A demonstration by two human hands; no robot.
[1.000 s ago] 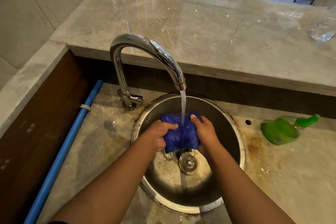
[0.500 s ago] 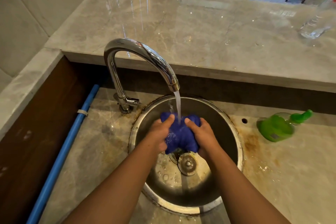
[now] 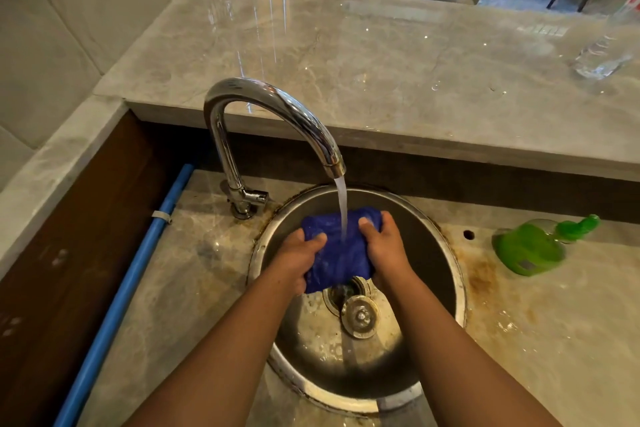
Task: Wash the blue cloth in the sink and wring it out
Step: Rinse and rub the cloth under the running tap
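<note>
The blue cloth [image 3: 337, 255] is bunched and wet, held over the round steel sink [image 3: 446, 274] under the running stream from the chrome tap [image 3: 277, 107]. My left hand [image 3: 299, 258] grips the cloth's left side, thumb on top. My right hand [image 3: 384, 250] grips its right side, thumb on top as well. Water falls onto the middle of the cloth between my thumbs. The fingers under the cloth are hidden.
A loose drain strainer [image 3: 360, 317] lies in the sink bottom beside the open drain. A green soap bottle [image 3: 533, 246] lies on its side to the right. A blue pipe [image 3: 128, 288] runs along the left. A clear bottle [image 3: 602, 55] lies on the raised counter.
My hands squeezed the cloth together into a tight bunch half a second ago, then spread it a little wider under the water. The view has shifted slightly.
</note>
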